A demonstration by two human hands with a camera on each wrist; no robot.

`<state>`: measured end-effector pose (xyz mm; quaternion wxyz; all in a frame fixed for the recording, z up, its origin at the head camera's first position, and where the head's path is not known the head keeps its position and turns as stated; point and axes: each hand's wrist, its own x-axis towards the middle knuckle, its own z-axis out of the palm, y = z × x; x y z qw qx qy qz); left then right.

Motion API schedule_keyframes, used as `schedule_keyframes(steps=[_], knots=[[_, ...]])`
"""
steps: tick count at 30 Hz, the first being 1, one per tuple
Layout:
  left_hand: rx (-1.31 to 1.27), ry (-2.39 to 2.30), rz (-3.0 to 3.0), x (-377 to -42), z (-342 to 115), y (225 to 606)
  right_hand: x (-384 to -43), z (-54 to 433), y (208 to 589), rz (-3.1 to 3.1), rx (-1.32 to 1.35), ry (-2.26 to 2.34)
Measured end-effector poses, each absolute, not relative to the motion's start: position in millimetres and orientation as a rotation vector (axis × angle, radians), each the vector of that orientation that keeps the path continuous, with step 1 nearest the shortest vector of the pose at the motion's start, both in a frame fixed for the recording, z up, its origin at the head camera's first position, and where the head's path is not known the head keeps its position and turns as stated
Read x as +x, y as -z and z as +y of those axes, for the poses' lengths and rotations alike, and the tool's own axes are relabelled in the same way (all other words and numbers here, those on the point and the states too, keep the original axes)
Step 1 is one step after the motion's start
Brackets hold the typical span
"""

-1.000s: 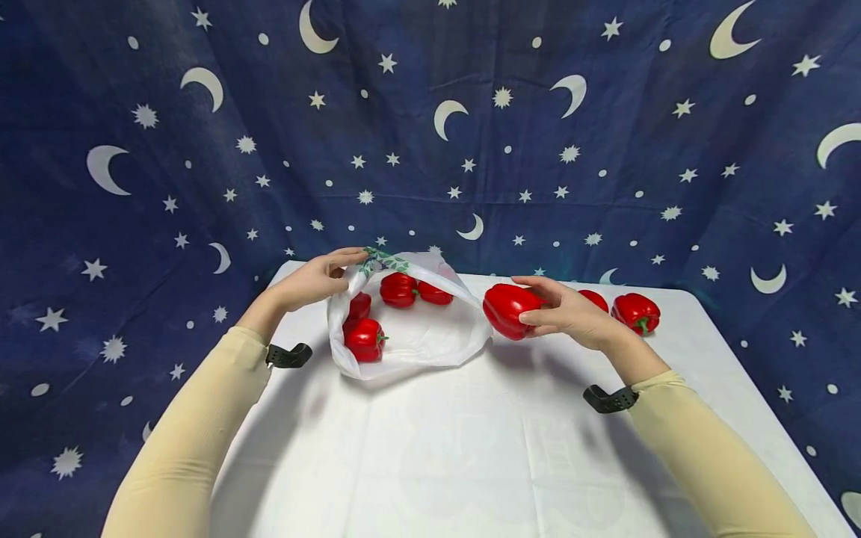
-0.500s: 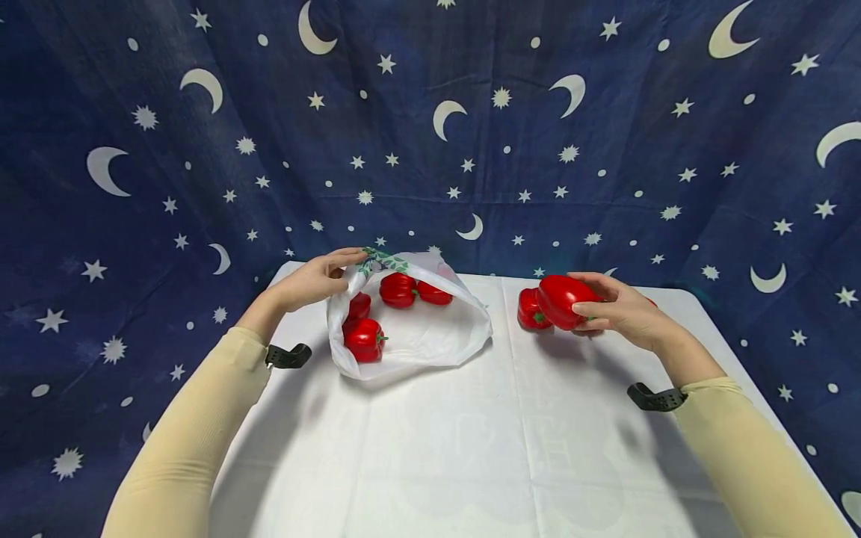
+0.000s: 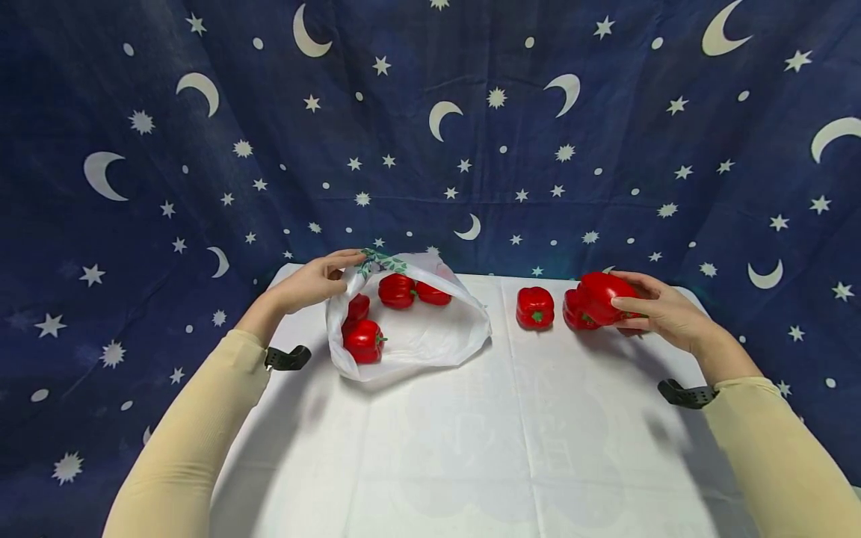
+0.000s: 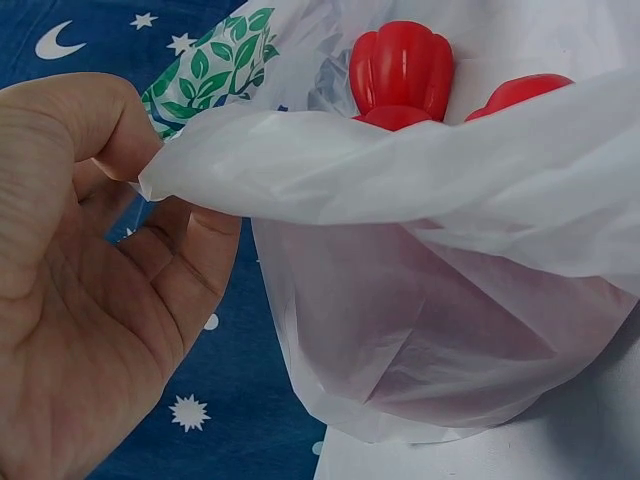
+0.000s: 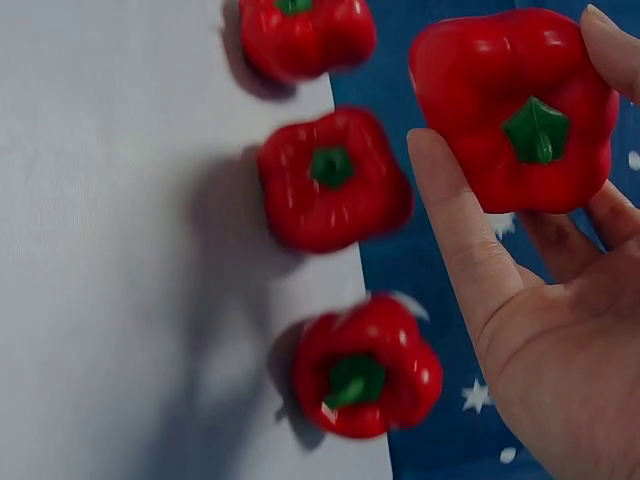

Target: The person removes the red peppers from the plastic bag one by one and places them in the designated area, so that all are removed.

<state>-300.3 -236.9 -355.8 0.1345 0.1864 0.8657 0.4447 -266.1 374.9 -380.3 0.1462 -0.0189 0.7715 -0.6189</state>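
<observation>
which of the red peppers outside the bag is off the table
The pepper gripped in the right hand, at the table's far right. The other loose ones, like the lone pepper nearer the bag, rest on the white tabletop.

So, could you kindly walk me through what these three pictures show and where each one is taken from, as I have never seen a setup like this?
There is no machine here: a person works with two bare hands and wears three cameras. The wide picture comes from the head, looking down at a white table in front of a starry blue cloth. The other two come from cameras on the wrists, each close to its own hand.

The left hand pinches the rim of a white plastic bag, holding it open; red peppers lie inside. The right hand grips one red pepper in its fingers above the table's far right edge. Three more loose peppers lie on the table there, seen best from the right wrist.
</observation>
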Motion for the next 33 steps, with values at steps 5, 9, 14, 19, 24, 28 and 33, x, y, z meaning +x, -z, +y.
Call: schedule_keyframes(steps=[5,9,14,19,24,28,33], knots=[[0.543,-1.301,2.500,-300,-238,357,-268,393,381,2.186,-0.024,1.848],[0.546,-1.302,2.498,-301,-238,358,-270,404,382,2.162,0.016,1.901],[0.545,-1.302,2.499,-301,-238,359,-271,419,383,2.185,0.056,1.901],[0.542,-1.308,2.498,-300,-237,358,-271,436,389,2.186,0.094,1.934],[0.536,-1.309,2.497,-301,-237,358,-270,454,395,2.178,0.113,1.978],[0.531,-1.301,2.498,-301,-237,358,-269,463,398,2.179,0.155,2.004],[0.534,-1.290,2.500,-300,-236,357,-268,476,405,2.179,0.237,2.050]])
